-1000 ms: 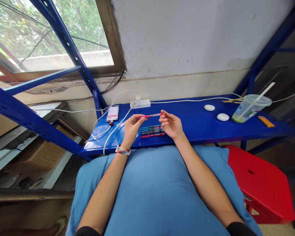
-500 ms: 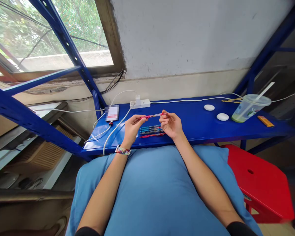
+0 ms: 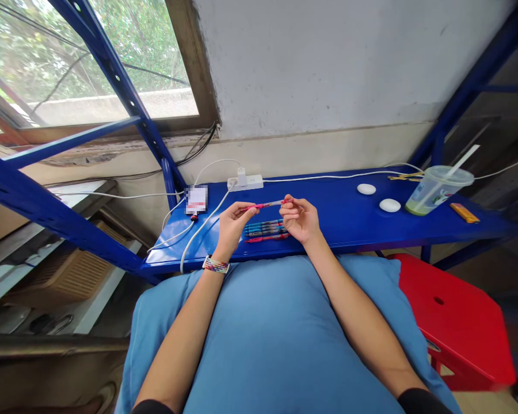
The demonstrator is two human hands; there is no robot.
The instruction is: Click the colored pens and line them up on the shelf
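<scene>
A pink pen with a clear barrel (image 3: 271,203) is held level above the blue shelf (image 3: 328,218). My left hand (image 3: 231,230) pinches its left end between thumb and fingers. At its right end, the fingers of my right hand (image 3: 301,219) are closed on the pen, with some fingers curled. Below and between my hands, several pens (image 3: 264,229) lie side by side on the shelf, blue ones at the back and a red one nearest the front edge. My right hand hides their right ends.
A power strip (image 3: 251,182) with white cables lies by the wall, left of two white oval objects (image 3: 389,205). Further right are a plastic cup (image 3: 438,190) and an orange packet (image 3: 465,213). A blue pillow (image 3: 276,322) lies under my arms, beside a red stool (image 3: 457,316).
</scene>
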